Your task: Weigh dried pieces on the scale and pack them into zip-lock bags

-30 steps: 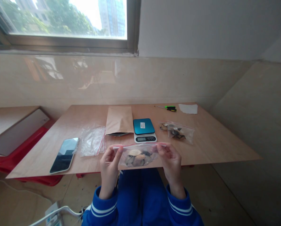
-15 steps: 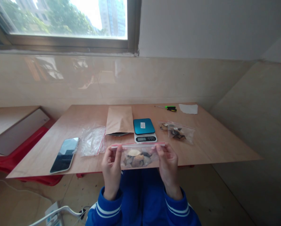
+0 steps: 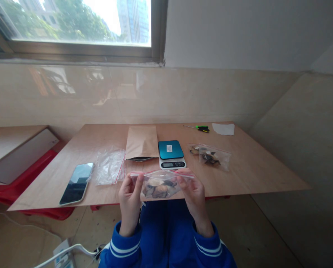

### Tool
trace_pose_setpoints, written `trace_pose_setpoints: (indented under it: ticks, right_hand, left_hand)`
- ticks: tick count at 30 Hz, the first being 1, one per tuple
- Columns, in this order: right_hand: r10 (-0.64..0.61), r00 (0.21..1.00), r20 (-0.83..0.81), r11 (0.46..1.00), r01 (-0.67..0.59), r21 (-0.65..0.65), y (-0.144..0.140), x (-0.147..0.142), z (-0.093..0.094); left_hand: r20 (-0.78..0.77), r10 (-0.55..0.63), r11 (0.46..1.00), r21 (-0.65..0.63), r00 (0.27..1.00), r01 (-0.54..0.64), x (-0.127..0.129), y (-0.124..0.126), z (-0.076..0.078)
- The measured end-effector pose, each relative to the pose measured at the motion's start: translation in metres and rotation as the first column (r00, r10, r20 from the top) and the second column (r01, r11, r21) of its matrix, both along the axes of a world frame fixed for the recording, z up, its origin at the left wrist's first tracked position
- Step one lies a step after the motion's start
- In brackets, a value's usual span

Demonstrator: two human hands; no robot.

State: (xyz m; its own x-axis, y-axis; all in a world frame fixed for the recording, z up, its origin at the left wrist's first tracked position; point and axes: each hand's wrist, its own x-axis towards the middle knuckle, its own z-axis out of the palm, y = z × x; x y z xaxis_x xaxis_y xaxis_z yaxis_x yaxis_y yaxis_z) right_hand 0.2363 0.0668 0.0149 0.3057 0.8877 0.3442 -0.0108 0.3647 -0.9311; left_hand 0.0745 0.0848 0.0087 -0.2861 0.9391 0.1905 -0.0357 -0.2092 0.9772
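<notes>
I hold a clear zip bag with a red seal strip, filled with brown and dark dried pieces, over the near edge of the wooden table. My left hand pinches the bag's left end near the seal. My right hand pinches its right part, fingers on the seal. Just beyond the bag sits a small digital scale with a teal platform.
A brown paper pouch lies left of the scale. An empty clear bag and a phone lie further left. A second filled zip bag lies right of the scale. A screwdriver and white paper are at the back.
My hands have come closer together along the seal, the right hand sliding left. The bag has shifted slightly left and up toward the scale.
</notes>
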Motion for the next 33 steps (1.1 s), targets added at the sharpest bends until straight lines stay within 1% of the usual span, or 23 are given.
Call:
trace_pose_setpoints:
  ticks: [4, 7, 10, 13, 15, 17, 18, 20, 21, 23, 25, 28, 31, 33]
  right_hand:
    - [-0.002, 1.000, 0.015, 1.000, 0.001, 0.019, 0.000, 0.002, 0.001]
    - [-0.001, 0.999, 0.047, 1.000, 0.000, 0.017, 0.000, 0.005, -0.001]
    - [-0.015, 0.995, 0.094, 0.999, 0.011, 0.046, 0.000, 0.007, -0.004]
    - [-0.025, 0.992, 0.124, 0.998, 0.018, 0.052, -0.001, 0.005, -0.005]
    - [-0.038, 0.992, 0.123, 0.999, 0.034, 0.041, -0.001, 0.003, -0.005]
    - [-0.068, 0.993, 0.093, 0.997, 0.065, 0.033, -0.001, 0.001, -0.004]
    - [-0.088, 0.993, 0.075, 0.996, 0.086, 0.030, -0.001, 0.000, -0.003]
    - [-0.132, 0.990, 0.048, 0.991, 0.131, 0.024, -0.002, 0.000, -0.003]
    - [-0.152, 0.988, 0.043, 0.988, 0.151, 0.020, -0.002, 0.000, -0.003]
    - [-0.171, 0.984, 0.053, 0.985, 0.171, 0.003, -0.002, 0.001, -0.004]
    - [-0.169, 0.983, 0.068, 0.985, 0.171, -0.020, -0.003, 0.002, -0.005]
    - [-0.198, 0.977, 0.074, 0.979, 0.201, -0.038, -0.004, 0.004, -0.007]
    - [-0.230, 0.972, 0.049, 0.972, 0.232, -0.030, -0.004, 0.006, -0.009]
    - [-0.210, 0.978, 0.006, 0.977, 0.210, -0.031, -0.004, 0.008, -0.010]
  left_hand:
    - [-0.084, 0.076, 0.996, 0.049, 0.994, -0.072, 0.000, -0.001, 0.002]
    - [-0.125, 0.116, 0.991, 0.076, 0.985, -0.108, -0.001, -0.002, 0.001]
    - [-0.159, 0.141, 0.988, 0.092, 0.977, -0.127, -0.003, -0.003, 0.000]
    - [-0.157, 0.153, 0.985, 0.103, 0.976, -0.138, -0.004, -0.003, 0.000]
    - [-0.126, 0.160, 0.985, 0.090, 0.979, -0.149, -0.004, -0.003, 0.001]
    - [-0.063, 0.113, 0.993, 0.046, 0.992, -0.111, -0.004, -0.003, 0.000]
    - [-0.017, 0.065, 0.998, 0.021, 0.998, -0.065, -0.005, -0.003, -0.001]
    - [0.073, -0.063, 0.998, -0.011, 0.995, 0.064, -0.005, -0.002, -0.003]
    - [0.098, -0.121, 0.992, -0.018, 0.988, 0.123, -0.006, -0.002, -0.004]
    - [0.088, -0.195, 0.980, -0.032, 0.977, 0.199, -0.007, -0.001, -0.005]
    - [0.036, -0.214, 0.976, -0.039, 0.976, 0.216, -0.007, 0.000, -0.005]
    - [-0.023, -0.211, 0.977, 0.006, 0.977, 0.211, -0.006, 0.000, -0.001]
    - [-0.068, -0.225, 0.972, 0.048, 0.972, 0.229, -0.004, 0.000, 0.003]
    - [-0.071, -0.221, 0.973, 0.059, 0.973, 0.225, -0.002, 0.000, 0.004]
